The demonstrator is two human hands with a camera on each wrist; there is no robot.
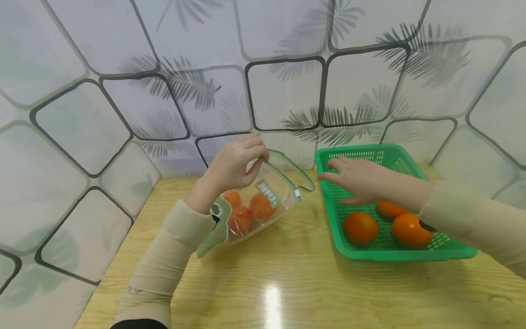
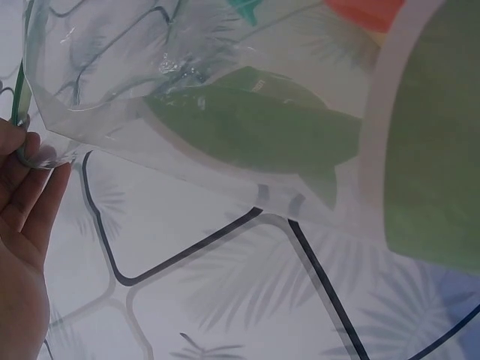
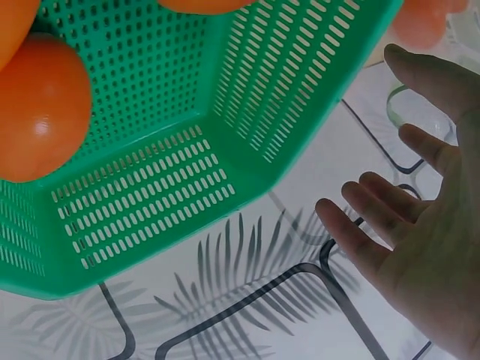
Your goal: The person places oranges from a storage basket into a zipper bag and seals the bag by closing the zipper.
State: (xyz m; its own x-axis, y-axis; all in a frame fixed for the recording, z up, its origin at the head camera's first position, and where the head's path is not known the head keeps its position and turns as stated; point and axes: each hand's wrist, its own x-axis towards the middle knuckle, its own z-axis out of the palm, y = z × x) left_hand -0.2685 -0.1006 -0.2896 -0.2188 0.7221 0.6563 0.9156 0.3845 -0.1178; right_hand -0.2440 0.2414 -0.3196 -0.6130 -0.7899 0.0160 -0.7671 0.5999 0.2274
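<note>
My left hand [image 1: 238, 162] pinches the top edge of a clear zip bag [image 1: 283, 183] between thumb and fingers. In the left wrist view the bag [image 2: 247, 127] shows green printed shapes, and the fingers grip its rim at the left. The bag leans on the table with several orange fruits [image 1: 262, 206] inside; its mouth gapes toward the right. Above the left part of a green basket [image 1: 341, 249] hovers my right hand [image 1: 359, 180], holding nothing, its fingers spread. Orange round fruits [image 1: 360, 228] lie in the basket, partly covered by my right forearm.
Both the bag and the basket stand on a wooden table [image 1: 255, 283], near its back edge. A wall covering [image 1: 283, 96] with dark outlines and leaf prints rises behind and to the left. A white slider [image 1: 297, 193] sits on the bag's zip.
</note>
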